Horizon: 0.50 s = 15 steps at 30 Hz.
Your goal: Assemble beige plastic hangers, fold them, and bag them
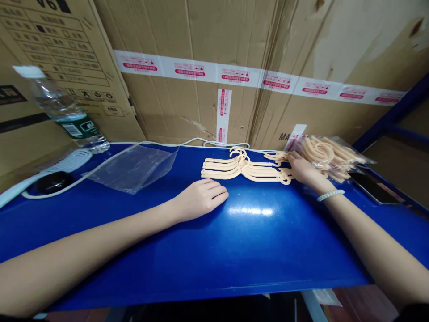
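Several cream plastic hangers (226, 169) lie stacked in a row on the blue table (187, 259), their hooks toward the back. My left hand (203, 199) rests palm down just in front of the row's left end, fingers loosely bent and holding nothing. At the row's right end, my right hand (303, 172) has its fingers closed on a cream hanger piece (275, 156), partly hidden by the hand. Beside that hand, a clear plastic bag of more hangers (330, 152) lies on the table.
A flat clear plastic bag (134, 167) lies at left. Further left are a water bottle (72, 116), a black mouse-like object (55, 182) and a white cable (97, 169). A phone (377, 188) lies at right. Cardboard (187, 107) stands along the back.
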Available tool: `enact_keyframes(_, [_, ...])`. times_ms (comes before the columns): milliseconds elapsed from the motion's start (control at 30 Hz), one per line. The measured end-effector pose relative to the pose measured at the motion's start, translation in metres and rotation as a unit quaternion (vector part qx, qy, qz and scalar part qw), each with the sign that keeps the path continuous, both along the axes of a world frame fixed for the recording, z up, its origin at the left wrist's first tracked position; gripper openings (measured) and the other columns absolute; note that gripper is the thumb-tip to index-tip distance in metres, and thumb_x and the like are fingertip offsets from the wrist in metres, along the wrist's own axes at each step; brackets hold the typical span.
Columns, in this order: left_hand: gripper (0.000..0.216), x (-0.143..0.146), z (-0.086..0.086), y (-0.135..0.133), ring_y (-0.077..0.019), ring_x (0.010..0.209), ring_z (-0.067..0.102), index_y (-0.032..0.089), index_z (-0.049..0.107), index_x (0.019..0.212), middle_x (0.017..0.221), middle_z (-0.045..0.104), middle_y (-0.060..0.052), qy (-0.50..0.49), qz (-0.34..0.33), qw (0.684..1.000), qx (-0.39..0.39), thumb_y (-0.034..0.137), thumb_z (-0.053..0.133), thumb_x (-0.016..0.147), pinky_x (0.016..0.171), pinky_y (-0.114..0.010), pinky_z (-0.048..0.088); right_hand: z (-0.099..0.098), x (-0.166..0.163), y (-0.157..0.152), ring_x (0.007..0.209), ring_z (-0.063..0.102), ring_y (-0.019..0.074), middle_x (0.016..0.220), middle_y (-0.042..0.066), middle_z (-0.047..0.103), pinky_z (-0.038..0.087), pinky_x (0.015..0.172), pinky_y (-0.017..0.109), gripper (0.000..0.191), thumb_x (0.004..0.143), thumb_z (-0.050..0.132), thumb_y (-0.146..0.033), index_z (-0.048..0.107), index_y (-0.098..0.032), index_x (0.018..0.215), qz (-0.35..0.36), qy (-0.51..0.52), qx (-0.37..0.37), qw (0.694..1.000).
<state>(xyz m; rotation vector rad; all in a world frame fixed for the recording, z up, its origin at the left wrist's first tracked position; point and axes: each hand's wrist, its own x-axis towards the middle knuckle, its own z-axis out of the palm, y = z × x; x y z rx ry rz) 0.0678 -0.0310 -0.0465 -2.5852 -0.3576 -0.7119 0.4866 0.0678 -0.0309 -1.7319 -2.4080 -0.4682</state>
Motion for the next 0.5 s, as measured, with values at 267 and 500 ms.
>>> enact_keyframes(267, [0.024, 0.001, 0.005, -0.002, -0.0187, 0.084, 0.070, 0.012, 0.069, 0.102, 0.099, 0.077, -0.009, 0.028, 0.019, 0.998, 0.055, 0.007, 0.045, 0.101, 0.076, -0.032, 0.056, 0.000, 0.001, 0.005, 0.123, 0.062, 0.0378, 0.131, 0.027, 0.064, 0.049, 0.109, 0.052, 0.050, 0.083, 0.042, -0.004, 0.064, -0.001, 0.128, 0.010, 0.011, 0.004, 1.000])
enact_keyframes(500, [0.024, 0.002, 0.007, -0.015, -0.0198, 0.088, 0.071, 0.015, 0.069, 0.104, 0.102, 0.077, -0.008, 0.004, 0.026, 0.999, -0.033, 0.011, 0.046, 0.101, 0.078, -0.034, 0.055, 0.009, -0.010, -0.008, 0.115, 0.064, 0.0367, 0.128, 0.025, 0.064, 0.055, 0.102, 0.050, 0.050, 0.079, 0.044, -0.005, 0.068, -0.002, 0.123, 0.051, 0.047, 0.039, 0.997])
